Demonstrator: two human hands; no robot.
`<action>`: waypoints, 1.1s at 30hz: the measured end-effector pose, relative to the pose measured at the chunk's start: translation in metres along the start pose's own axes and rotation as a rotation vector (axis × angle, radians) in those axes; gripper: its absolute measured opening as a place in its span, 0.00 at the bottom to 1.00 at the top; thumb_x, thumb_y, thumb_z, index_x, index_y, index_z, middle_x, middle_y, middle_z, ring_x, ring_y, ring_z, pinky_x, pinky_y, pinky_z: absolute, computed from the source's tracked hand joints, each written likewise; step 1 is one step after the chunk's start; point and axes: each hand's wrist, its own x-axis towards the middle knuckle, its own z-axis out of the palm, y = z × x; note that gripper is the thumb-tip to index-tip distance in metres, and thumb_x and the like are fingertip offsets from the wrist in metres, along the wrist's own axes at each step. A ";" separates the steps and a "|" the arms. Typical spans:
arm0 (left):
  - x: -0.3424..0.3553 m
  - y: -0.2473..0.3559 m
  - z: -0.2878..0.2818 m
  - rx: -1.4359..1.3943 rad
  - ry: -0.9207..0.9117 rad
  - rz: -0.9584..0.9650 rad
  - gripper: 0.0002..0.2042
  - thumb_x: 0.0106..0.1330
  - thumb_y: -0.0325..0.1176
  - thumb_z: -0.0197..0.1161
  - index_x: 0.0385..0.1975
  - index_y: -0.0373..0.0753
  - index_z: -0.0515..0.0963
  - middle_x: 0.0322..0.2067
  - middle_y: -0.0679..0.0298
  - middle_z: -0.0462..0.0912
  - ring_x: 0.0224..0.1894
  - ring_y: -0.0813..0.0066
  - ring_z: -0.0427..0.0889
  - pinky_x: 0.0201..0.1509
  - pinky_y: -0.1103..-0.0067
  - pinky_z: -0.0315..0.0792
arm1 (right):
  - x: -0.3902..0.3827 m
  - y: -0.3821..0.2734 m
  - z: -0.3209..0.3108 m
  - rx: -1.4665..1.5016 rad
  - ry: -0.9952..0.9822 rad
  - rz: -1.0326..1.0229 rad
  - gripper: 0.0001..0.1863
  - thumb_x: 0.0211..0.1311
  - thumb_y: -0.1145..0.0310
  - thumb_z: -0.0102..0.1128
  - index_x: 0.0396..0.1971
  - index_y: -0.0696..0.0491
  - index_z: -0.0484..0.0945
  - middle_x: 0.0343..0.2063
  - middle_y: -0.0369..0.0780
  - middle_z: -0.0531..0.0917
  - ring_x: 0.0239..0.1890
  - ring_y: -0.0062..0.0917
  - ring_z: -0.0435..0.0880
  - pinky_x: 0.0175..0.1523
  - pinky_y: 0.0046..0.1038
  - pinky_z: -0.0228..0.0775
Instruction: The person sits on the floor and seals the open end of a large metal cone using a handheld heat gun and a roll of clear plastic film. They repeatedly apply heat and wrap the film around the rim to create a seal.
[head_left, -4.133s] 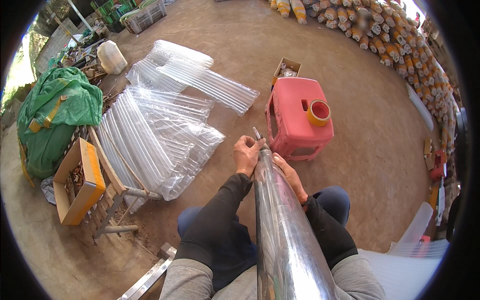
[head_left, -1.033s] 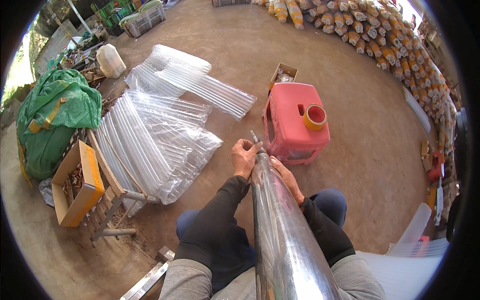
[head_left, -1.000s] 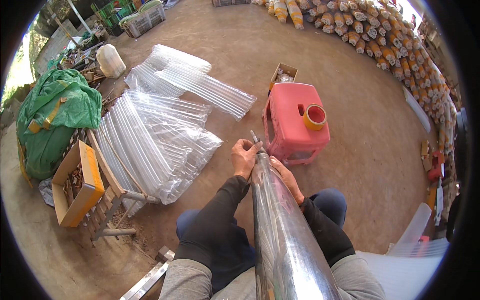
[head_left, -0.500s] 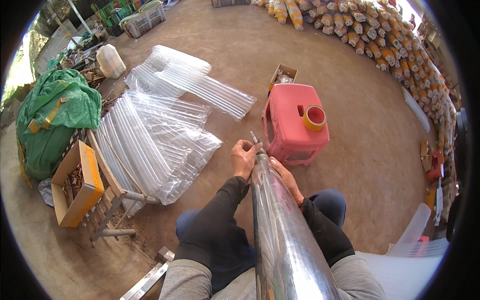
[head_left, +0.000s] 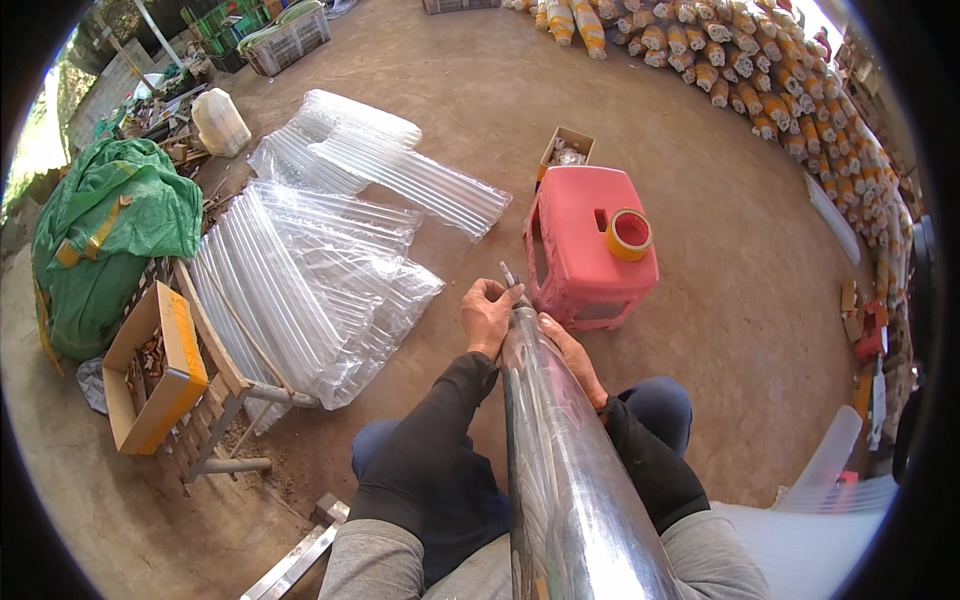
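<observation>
A long, shiny silvery tube [head_left: 575, 470] runs away from my body between my arms. Its far end narrows to a thin tip piece [head_left: 508, 272]. Thumb and fingers of my left hand [head_left: 488, 315] are closed around the end beside that tip. My right hand [head_left: 575, 358] grips the tube from its right side, just below the end; most of its fingers are hidden behind the tube. Beyond the hands stands a red plastic stool [head_left: 590, 200] with a roll of yellow tape [head_left: 629, 235] on its top.
Clear ribbed plastic sleeves [head_left: 290, 300] lie on the floor to the left. Beside them a bamboo chair [head_left: 228, 400] holds a cardboard box [head_left: 155, 370], near a green sack [head_left: 110, 250]. Another small box [head_left: 570, 145] sits behind the stool. Wrapped tubes [head_left: 750, 70] are stacked far right.
</observation>
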 end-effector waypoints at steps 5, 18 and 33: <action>0.000 0.002 0.000 0.006 -0.002 0.000 0.16 0.49 0.39 0.75 0.22 0.34 0.76 0.19 0.64 0.78 0.22 0.76 0.75 0.29 0.77 0.71 | -0.002 -0.002 0.004 0.019 0.008 -0.001 0.17 0.71 0.63 0.42 0.53 0.54 0.68 0.37 0.39 0.79 0.36 0.23 0.79 0.45 0.25 0.74; 0.001 -0.001 0.000 0.040 -0.020 0.014 0.17 0.51 0.39 0.73 0.23 0.31 0.76 0.21 0.61 0.80 0.24 0.77 0.77 0.30 0.77 0.72 | -0.005 -0.005 0.013 -0.004 0.023 -0.035 0.14 0.71 0.63 0.42 0.50 0.52 0.69 0.35 0.39 0.79 0.33 0.24 0.80 0.42 0.26 0.75; 0.001 -0.003 -0.001 0.035 -0.011 -0.009 0.17 0.49 0.40 0.74 0.23 0.34 0.77 0.21 0.61 0.80 0.24 0.71 0.78 0.32 0.75 0.72 | -0.001 0.000 0.002 0.071 -0.038 0.044 0.15 0.71 0.63 0.42 0.52 0.52 0.69 0.36 0.39 0.79 0.35 0.23 0.79 0.44 0.26 0.75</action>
